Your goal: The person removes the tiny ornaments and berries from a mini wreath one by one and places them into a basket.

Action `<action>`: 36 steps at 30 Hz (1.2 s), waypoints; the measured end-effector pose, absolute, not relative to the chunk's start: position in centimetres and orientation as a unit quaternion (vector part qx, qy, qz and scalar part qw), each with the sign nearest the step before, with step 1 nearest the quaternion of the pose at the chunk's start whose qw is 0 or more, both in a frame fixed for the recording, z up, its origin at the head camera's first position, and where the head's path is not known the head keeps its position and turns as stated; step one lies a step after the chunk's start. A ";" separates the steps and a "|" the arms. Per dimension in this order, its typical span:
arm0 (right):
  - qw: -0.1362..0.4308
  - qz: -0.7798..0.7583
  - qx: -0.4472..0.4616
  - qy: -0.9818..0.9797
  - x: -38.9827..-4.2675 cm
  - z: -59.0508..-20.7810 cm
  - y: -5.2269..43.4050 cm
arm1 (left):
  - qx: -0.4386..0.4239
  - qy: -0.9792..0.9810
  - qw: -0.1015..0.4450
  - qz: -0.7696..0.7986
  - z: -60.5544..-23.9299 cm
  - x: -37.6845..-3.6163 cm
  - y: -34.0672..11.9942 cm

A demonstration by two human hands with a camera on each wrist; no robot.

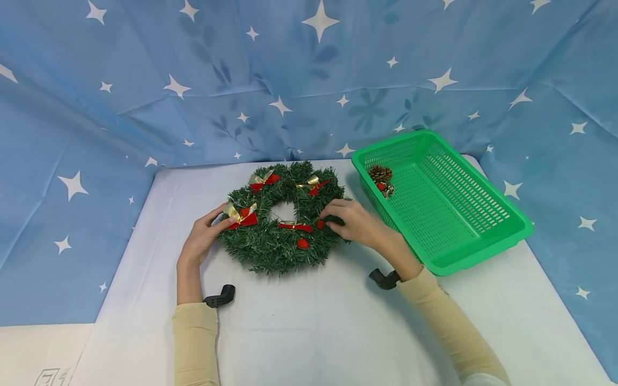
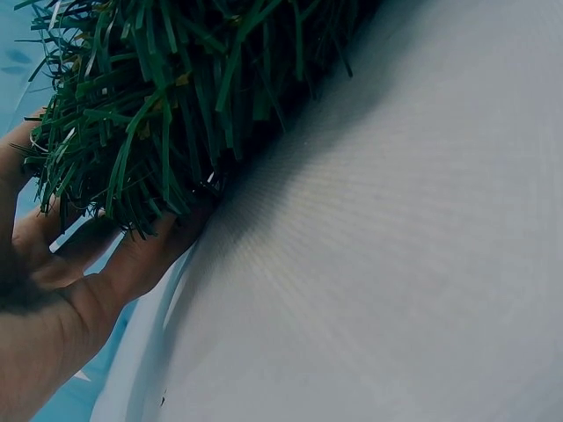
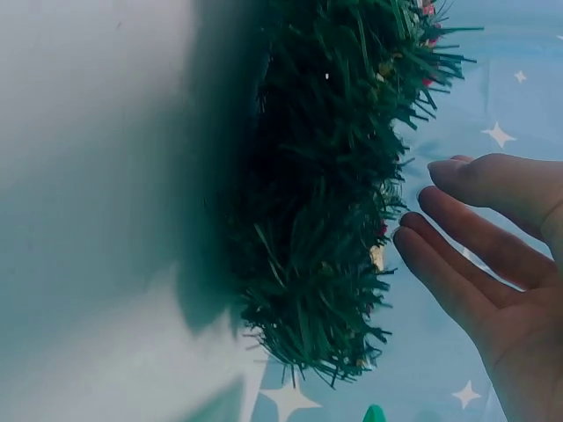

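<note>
Fingers, left hand [image 1: 203, 233], head view: curled round the left edge of the green wreath [image 1: 270, 253], thumb against a red-and-gold bow [image 1: 242, 216].
Fingers, right hand [image 1: 354, 221], head view: narrow spread over the wreath's right side, tips just beside a red berry [image 1: 321, 224]. We see a dark patch [image 1: 334, 220] by the thumb, can't tell what it is.
Wreath, head view: flat on the white cloth [image 1: 309, 321], between both sets of fingers.
Lower bow [image 1: 295, 228], head view: just left of the right fingertips; second berry [image 1: 302, 244] on their near left.
Upper bows [image 1: 264, 181], head view: two, beyond both sets of fingers.
Green basket [image 1: 461, 252], head view: right of the right fingers, pinecones [image 1: 380, 173] inside on the side toward them.
Left wrist view: we have the wreath's edge between thumb and fingers, cloth to the right of the fingertips.
Right wrist view: fingers nearly straight, thumb apart from them, wreath just left of the tips. We can't tell if they touch it. Starry blue backdrop [image 3: 499, 136] behind the fingers.
</note>
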State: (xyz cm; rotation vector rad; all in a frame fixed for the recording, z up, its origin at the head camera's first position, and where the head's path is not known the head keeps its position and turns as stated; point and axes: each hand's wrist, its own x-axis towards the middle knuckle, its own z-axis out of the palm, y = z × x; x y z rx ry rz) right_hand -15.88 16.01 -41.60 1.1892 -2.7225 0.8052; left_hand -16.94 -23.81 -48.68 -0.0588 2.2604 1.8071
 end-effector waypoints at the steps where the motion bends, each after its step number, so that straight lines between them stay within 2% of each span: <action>1: 0.033 0.262 0.386 -0.884 -15.9 -41.8 15.9 | -0.020 0.775 0.123 0.619 -48.7 -16.9 -23.8; 19: 0.071 0.287 0.383 -0.875 -15.8 -43.8 15.1 | -0.025 0.771 0.124 0.624 -48.9 -17.0 -23.8; 36: 0.077 0.293 0.372 -0.877 -15.6 -44.3 15.0 | -0.024 0.771 0.128 0.623 -48.5 -16.8 -23.7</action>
